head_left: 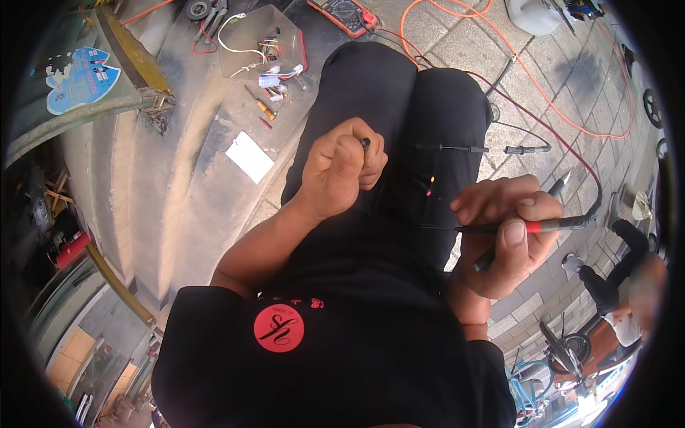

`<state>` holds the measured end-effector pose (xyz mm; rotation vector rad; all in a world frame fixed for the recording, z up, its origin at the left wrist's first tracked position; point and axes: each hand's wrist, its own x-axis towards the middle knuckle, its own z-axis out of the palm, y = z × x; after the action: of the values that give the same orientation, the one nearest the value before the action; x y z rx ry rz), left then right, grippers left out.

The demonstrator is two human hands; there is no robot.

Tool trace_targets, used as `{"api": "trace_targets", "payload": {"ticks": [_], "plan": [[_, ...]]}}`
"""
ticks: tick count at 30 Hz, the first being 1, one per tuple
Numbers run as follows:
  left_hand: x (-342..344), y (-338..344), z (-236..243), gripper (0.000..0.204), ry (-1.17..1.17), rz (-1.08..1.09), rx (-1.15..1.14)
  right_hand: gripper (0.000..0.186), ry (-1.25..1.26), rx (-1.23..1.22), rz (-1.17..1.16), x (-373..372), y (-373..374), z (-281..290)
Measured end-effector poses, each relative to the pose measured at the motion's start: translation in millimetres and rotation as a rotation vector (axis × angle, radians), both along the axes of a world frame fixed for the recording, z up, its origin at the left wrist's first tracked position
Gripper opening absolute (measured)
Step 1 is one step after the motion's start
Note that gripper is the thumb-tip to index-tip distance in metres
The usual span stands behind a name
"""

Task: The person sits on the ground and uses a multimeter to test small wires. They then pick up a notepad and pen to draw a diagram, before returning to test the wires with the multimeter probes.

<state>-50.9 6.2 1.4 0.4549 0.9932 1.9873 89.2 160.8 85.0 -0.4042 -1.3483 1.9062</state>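
My left hand (341,171) is closed in a fist above my thigh, around a short black tube-like piece (366,143); only its round end shows. In my right hand (517,221) is a multimeter probe (485,228), black with a red band, its thin tip toward the left. A dark pen-like tool (486,260) with a silvery pointed tip crosses behind the same fingers. From the probe, a dark red cable (571,146) curves up toward the red multimeter (343,16). A small red-and-yellow piece (430,187) shows against my dark trousers, near a black probe-like lead (449,148).
On the grey surface at left stand a clear plastic box (242,53) with wires, loose connectors (271,82), an orange-handled screwdriver (265,109) and a white card (250,158). An orange hose (546,93) loops over the paving. At right are another person (621,292) and a bicycle (531,385).
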Motion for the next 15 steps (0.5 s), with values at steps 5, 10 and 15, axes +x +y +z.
{"api": "trace_targets", "payload": {"ticks": [5,10,15], "plan": [[10.5,20.7,5.0,0.029,0.458,0.121,-0.306,0.009,-0.198,0.03,-0.038,21.8,12.0,-9.1],[15.7,27.0,11.1,0.021,0.873,0.11,-0.589,0.009,-0.579,-0.012,-0.1,33.3,22.9,-27.0],[18.6,29.7,6.4,0.021,0.934,0.053,-0.701,0.011,-0.737,0.016,-0.134,29.3,21.3,-42.1]]}}
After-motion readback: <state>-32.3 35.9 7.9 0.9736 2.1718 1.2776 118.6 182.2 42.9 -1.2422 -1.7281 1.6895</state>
